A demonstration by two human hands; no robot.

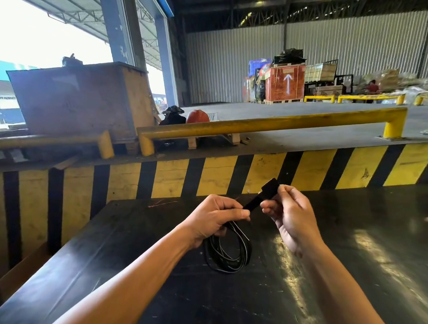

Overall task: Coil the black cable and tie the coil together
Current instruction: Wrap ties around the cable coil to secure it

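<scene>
A yellow guard rail [272, 126] is seen beyond a black table [352, 243]; an orange hard hat [198, 117] is set behind it.

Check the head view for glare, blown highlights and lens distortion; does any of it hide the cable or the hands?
Head view: the opening at upper left is blown out white; the black tabletop carries streaky glare at right; the yellow rail bows from the wide lens. The coil under the left hand, the strap and the right hand stay sharp and readable.
</scene>
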